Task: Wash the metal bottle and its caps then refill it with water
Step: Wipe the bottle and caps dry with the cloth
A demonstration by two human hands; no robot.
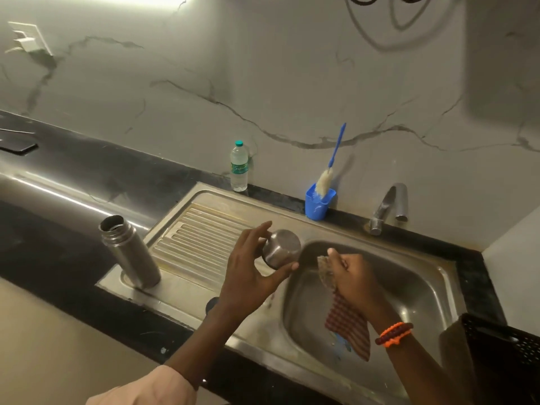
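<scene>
Steel sink (423,290) lies under both my hands: my left hand (251,276) pinches one metal cap (281,247) by fingertips, my right hand (355,277) clenches one scrub cloth (347,323). Left of them one metal bottle (130,252) stands uncapped; beyond, one plastic bottle (239,166), one brush (328,168).

Brushed steel bottle (130,252), shiny steel cap (281,247), woven cloth (347,325).

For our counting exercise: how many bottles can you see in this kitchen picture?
2. The open metal bottle stands on the left end of the sink's draining board. The plastic water bottle stands on the counter by the wall, behind the draining board. Others may lie out of view.
</scene>
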